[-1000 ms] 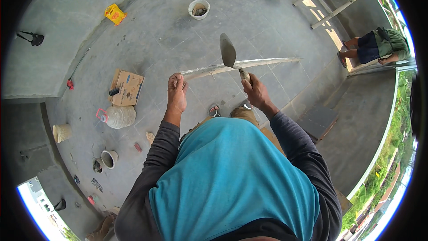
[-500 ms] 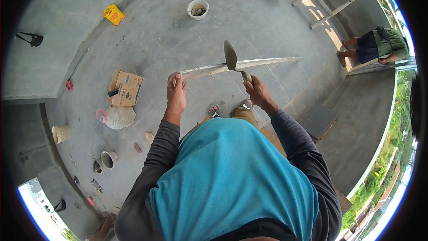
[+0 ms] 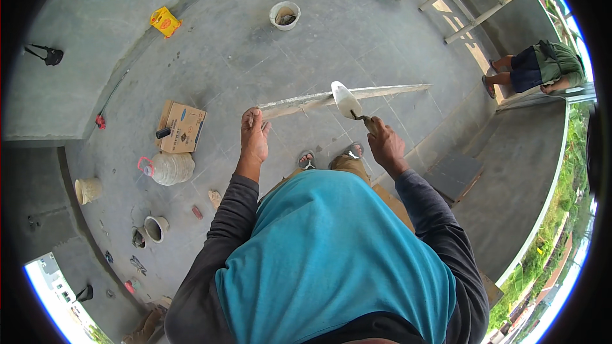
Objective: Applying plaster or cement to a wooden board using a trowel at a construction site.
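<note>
My left hand (image 3: 254,141) is closed round the near end of a long, pale straightedge bar (image 3: 290,106), thumb on top. From there the bar stretches away to the right, above the floor. My right hand (image 3: 387,148) grips the handle of a pointed trowel (image 3: 345,98). Its blade shows a broad, bright face and overlaps the middle of the bar in this view; whether the two touch I cannot tell.
A bucket (image 3: 276,11) stands ahead on the grey floor. To the left are a cardboard box (image 3: 189,129), a large water jug (image 3: 173,169) and a yellow bag (image 3: 165,21). A wooden ladder (image 3: 475,23) leans at far right, near another person (image 3: 529,68).
My right hand has shifted right and slightly down. The trowel has turned from edge-on to showing its broad, bright blade. My left hand still holds the bar in nearly the same place.
</note>
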`<state>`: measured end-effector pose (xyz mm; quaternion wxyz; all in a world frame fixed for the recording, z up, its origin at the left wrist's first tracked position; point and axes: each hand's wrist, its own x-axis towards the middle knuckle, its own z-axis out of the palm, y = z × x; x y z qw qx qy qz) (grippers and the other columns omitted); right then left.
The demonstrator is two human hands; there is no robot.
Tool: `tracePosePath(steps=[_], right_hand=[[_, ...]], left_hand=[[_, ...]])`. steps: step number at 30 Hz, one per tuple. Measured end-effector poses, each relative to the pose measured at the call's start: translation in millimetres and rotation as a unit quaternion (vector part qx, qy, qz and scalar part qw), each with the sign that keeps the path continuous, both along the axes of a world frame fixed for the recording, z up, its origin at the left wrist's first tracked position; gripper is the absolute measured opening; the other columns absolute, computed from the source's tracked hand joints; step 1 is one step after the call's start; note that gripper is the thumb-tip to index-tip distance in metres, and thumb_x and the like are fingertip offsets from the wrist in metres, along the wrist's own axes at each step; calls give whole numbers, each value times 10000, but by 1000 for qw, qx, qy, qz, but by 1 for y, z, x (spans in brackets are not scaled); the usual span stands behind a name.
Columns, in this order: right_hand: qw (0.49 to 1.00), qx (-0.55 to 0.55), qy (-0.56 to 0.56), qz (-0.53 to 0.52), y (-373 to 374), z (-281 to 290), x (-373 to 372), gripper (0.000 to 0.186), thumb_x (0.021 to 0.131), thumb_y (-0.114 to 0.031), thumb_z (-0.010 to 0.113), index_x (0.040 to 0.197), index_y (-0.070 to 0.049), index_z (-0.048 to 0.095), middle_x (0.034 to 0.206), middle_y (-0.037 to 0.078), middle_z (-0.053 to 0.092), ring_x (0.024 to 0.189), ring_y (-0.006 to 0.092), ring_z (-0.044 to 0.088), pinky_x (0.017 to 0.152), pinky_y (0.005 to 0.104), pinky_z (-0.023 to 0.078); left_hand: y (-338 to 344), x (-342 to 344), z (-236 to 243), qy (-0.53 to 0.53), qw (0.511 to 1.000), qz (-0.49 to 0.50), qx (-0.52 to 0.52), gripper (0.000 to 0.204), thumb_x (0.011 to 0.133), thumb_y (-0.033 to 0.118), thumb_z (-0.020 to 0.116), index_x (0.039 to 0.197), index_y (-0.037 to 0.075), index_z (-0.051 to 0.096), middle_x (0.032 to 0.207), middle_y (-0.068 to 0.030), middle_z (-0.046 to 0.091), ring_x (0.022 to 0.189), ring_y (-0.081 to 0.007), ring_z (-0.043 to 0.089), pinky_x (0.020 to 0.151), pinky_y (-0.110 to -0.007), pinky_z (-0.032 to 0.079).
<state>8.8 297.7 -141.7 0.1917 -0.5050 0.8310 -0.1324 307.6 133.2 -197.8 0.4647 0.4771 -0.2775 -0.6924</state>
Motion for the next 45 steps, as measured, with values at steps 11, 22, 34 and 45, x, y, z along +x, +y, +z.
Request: tracePosePath(steps=[11,22,34,45], right_hand=[[990,27,117,81,-2,15,-8,489,939,-196,545,1420,-258,478,954,113,650,848,306,670,703,439,543],[989,17,121,86,-8,13,5,504,932,-195,555,1426,-251,473,976,111,654,847,303,674,696,438,551],[988,9,118,97,-19,24,12,485,927,-202,572,1404,-255,500,979,97,660,878,296,676,722,429,552],[989,4,88,116,-16,39,27,500,919,-194,594,1405,-246,491,960,105,658,879,292,675,727,430,552]], left_hand=[[-5,5,-5,0,1000,-4,-9,320,936,411,663,1151,237,502,1173,35,571,1132,-148,543,1012,-378,388],[-6,4,-7,3,1000,17,5,303,935,402,669,1132,231,515,1172,35,569,1134,-144,537,1010,-369,389],[-7,4,-6,0,1000,25,7,276,946,387,659,1130,239,518,1171,40,562,1125,-139,536,1014,-370,385],[-6,2,-8,-3,1000,21,7,327,928,390,681,1142,222,499,1196,29,546,1156,-161,517,1029,-389,378]])
